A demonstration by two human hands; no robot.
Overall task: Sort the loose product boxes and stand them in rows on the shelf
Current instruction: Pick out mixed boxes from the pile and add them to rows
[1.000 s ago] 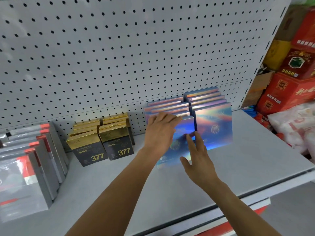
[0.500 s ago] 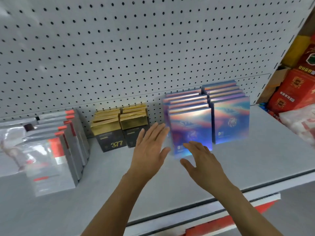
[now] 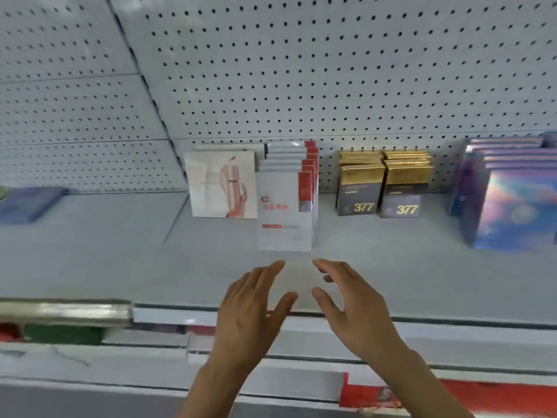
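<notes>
Because the white-and-red boxes [image 3: 284, 206] are thin, flat cartons standing on edge one behind another, I judge them light and stiff but quick to topple like dominoes if nudged from the front. Their faces look glossy, so probably slick under the fingers; the safer hold seems to be a pinch across the two narrow side edges of the front box, or flat palms on both sides of the whole row to square it. They stand on the grey shelf [image 3: 376, 267], the front box nearest the shelf lip and the rest running back to the pegboard wall [image 3: 331, 70].

Just short of that front box, apart from it, the left hand [image 3: 251, 312] and right hand [image 3: 351, 309] hover palms facing each other; each grip is spread, fingers straight and loose, holding nothing.

Touching the row's left side stands a pale box with a pink figure [image 3: 223, 185], seemingly alone or with one behind it. Right of the row, with a gap between, two rows of black-and-gold boxes [image 3: 382, 185] marked 377 stand neatly, and farther right the iridescent boxes [image 3: 509, 200] sit in rows at the frame edge. Far left, a blue box [image 3: 28, 203] lies flat, probably not yet sorted.
</notes>
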